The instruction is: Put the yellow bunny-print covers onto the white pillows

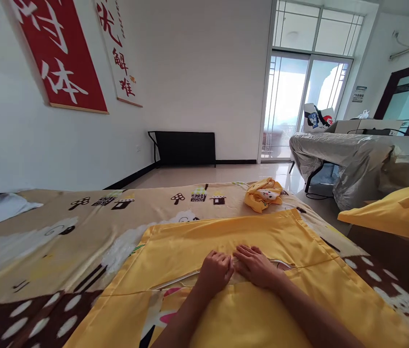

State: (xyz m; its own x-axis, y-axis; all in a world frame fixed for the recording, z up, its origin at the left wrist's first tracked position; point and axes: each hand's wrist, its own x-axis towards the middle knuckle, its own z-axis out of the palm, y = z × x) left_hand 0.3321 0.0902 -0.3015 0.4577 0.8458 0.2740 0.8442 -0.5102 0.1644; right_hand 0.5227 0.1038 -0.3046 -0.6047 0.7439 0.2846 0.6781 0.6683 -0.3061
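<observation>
A yellow cushion cover (262, 314) lies spread out before me, with a long slit edged by a white zip (177, 281) across its middle. At the slit my left hand (216, 270) is closed, its fingers curled on the cover's fabric; the thumb is hidden. Beside it my right hand (255, 266) lies over the slit with its fingers stretched out on the fabric. The two hands nearly touch. Through the opening a paler layer shows. Pink and white print marks the cover's left part, below the slit.
Under the cover is a beige and brown patterned blanket (95, 217). A crumpled yellow cloth (264, 194) sits beyond the cover, and more yellow fabric (396, 210) is at the right. White cloth (1, 210) lies far left. A plastic-draped table (335, 145) stands at the back right.
</observation>
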